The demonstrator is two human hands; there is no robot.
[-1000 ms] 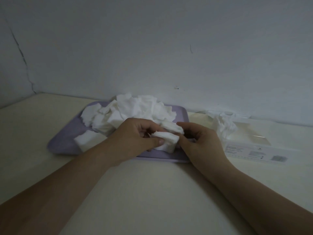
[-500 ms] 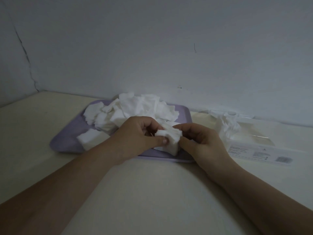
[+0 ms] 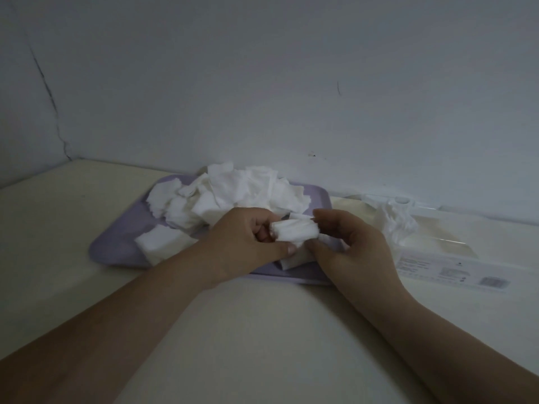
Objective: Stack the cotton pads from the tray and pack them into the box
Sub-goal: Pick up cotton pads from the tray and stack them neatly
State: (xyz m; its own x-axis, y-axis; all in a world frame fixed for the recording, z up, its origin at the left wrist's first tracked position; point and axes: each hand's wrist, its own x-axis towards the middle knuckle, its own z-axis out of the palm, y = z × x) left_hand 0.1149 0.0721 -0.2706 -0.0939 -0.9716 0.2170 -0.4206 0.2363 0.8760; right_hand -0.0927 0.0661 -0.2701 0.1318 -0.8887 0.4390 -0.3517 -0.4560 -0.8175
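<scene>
Cream table (image 3: 262,330), set against a pale wall. Lilac tray (image 3: 116,246) at centre; just to its right lies the clear, labelled box (image 3: 437,258), with crumpled white material at its near end. A loose pile of cotton pads (image 3: 242,191) fills the tray's far half. Left hand (image 3: 242,243) and right hand (image 3: 350,246) meet above the tray's near edge, each curled round one end of a small stack of pads (image 3: 294,233) and pinching it between thumb and fingers.

Cotton pads (image 3: 233,191) on tray (image 3: 116,246), box (image 3: 455,258) to its right
</scene>
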